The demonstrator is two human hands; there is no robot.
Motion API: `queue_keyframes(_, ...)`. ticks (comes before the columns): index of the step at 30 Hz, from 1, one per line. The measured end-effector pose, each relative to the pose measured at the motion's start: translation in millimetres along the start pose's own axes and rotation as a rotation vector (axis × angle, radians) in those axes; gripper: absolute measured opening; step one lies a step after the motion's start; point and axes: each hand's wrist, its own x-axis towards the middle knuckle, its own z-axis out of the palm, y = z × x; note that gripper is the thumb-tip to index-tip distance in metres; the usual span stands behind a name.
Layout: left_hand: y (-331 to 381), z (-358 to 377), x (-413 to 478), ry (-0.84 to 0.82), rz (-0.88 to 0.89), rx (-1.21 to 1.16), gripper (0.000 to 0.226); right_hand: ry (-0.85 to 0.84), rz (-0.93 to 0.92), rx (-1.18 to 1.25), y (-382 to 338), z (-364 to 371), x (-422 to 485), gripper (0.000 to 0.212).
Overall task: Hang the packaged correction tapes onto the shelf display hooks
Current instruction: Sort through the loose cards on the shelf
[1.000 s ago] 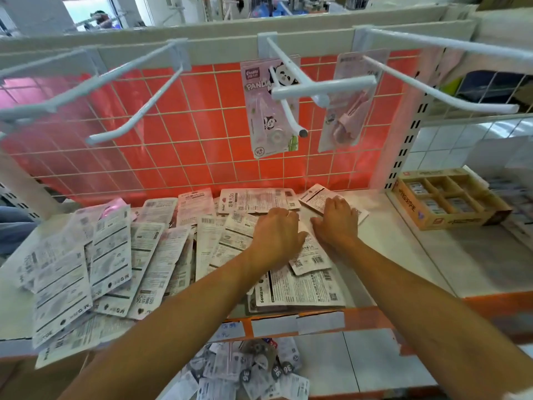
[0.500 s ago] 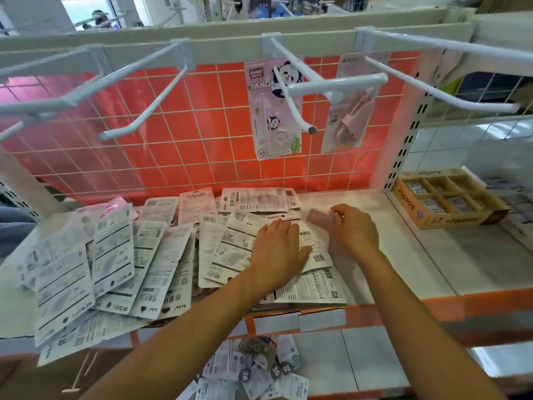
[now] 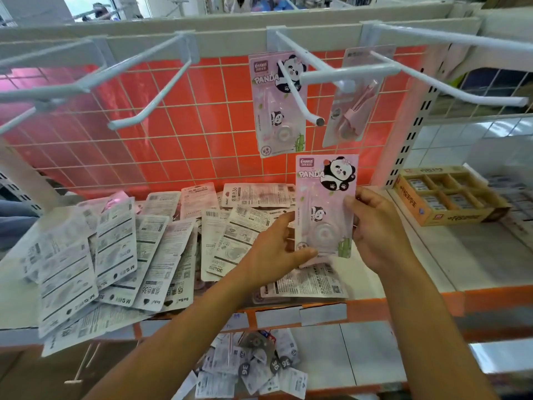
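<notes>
Both hands hold one pink panda correction tape pack (image 3: 326, 192) upright and face up above the shelf. My left hand (image 3: 274, 252) pinches its lower left corner, and my right hand (image 3: 375, 226) grips its right edge. Straight above it, a matching panda pack (image 3: 275, 111) hangs on a white display hook (image 3: 300, 82). A second pink pack (image 3: 354, 111) hangs just to the right on the same fixture. Several more packs (image 3: 150, 246) lie face down across the white shelf (image 3: 450, 255).
Bare white hooks (image 3: 150, 82) jut toward me at the upper left, and a long one (image 3: 461, 79) at the upper right. A cardboard tray of small boxes (image 3: 450, 197) sits on the shelf at right. More packs (image 3: 253, 368) lie on the lower shelf.
Both hands were flat on the face-down packs. They have since lifted one pack off the pile and turned it upright, panda side toward me.
</notes>
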Motion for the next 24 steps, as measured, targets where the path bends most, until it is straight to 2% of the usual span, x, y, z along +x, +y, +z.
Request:
queue_keyframes(4, 1.1, -3.4, -10.5, 0.014, 0.048, -0.179, 0.035, -0.078, 0.037, 0.069, -5.3, 8.8, -5.1, 0.027)
queue_keyframes(10, 6.0, -9.0, -22.9, 0.111, 0.128, -0.068, 0.017, -0.080, -0.112, 0.013, -29.4, 22.1, -16.7, 0.016)
queue_keyframes(16, 22.9, -23.0, -30.6, 0.218, 0.293, 0.073, 0.017, -0.130, -0.333, 0.102, -67.3, 34.0, -35.8, 0.006)
queue_keyframes(19, 33.3, -31.7, -34.3, 0.300, 0.394, 0.188, 0.018, -0.188, -0.440, 0.121, -77.9, 36.7, -46.7, 0.014)
queue_keyframes(24, 44.6, -38.6, -40.0, 0.359, 0.492, 0.249, 0.023, -0.238, -0.537, 0.172, -88.4, 41.3, -57.4, 0.011)
